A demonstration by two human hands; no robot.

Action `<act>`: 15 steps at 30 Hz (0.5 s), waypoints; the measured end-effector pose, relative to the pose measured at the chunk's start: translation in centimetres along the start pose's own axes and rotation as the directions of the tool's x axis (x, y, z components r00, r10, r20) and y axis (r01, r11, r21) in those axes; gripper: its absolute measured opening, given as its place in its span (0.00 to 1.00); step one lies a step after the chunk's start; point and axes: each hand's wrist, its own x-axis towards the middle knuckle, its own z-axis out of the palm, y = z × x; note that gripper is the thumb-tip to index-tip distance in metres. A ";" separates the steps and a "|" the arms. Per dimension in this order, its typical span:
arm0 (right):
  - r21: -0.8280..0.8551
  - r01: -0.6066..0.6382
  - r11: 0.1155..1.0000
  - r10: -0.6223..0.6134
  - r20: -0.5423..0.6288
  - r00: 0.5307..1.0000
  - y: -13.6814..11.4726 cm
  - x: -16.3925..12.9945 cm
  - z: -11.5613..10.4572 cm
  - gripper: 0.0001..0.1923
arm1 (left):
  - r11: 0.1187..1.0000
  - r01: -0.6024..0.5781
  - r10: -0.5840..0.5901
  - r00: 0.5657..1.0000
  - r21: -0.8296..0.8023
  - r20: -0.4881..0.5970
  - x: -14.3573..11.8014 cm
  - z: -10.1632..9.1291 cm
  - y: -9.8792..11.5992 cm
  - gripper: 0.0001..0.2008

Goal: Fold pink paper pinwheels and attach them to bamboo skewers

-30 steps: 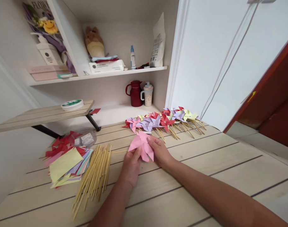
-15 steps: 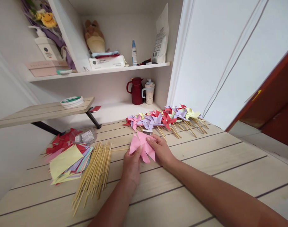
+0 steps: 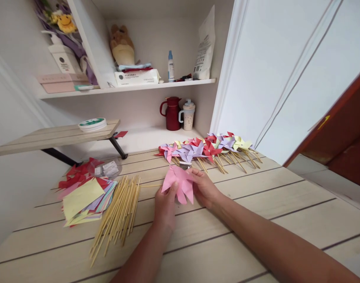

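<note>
A pink paper pinwheel blank (image 3: 179, 181), slit into pointed flaps, is held up between both hands just above the table. My left hand (image 3: 165, 200) grips its lower left side, thumb on the front face. At its right edge my right hand (image 3: 202, 185) pinches the paper with thumb and fingertips. A thin wooden stick (image 3: 150, 185) lies behind my left hand, its right end hidden by it. Behind the paper sits a small clear container (image 3: 185, 165), partly covered. Finished paper pinwheels (image 3: 191, 151) on sticks lie in a row beyond my hands.
To the left lie a bundle of wooden sticks (image 3: 117, 216), a stack of coloured paper squares (image 3: 82, 200) and red cut paper (image 3: 82, 173). A raised wooden stand (image 3: 58, 135) is behind them. A red jug (image 3: 172, 114) and a cup (image 3: 188, 116) stand under the shelf.
My right thumb has moved from the front of the pink paper up to its right edge. The top flaps sit differently, and the view has shifted slightly.
</note>
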 end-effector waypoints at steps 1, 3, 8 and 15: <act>-0.001 -0.001 1.000 0.001 0.011 1.000 -0.1 0.0 0.0 0.13 | 1.000 0.003 -0.003 1.000 0.009 -0.011 0.0 0.0 -0.1 0.21; -0.020 -0.002 1.000 0.002 0.047 0.999 -0.2 -0.1 0.0 0.14 | 1.000 0.010 -0.010 0.999 0.019 -0.033 0.1 -0.1 -0.2 0.21; -0.084 0.009 0.996 0.002 0.124 0.992 -0.3 -0.1 -0.2 0.17 | 1.000 0.003 -0.002 0.999 0.029 -0.043 0.3 -0.3 -0.3 0.22; -0.162 0.055 0.985 -0.018 0.222 0.975 0.2 -0.1 -0.5 0.22 | 0.998 0.002 0.002 0.998 0.064 -0.060 0.0 0.1 0.0 0.22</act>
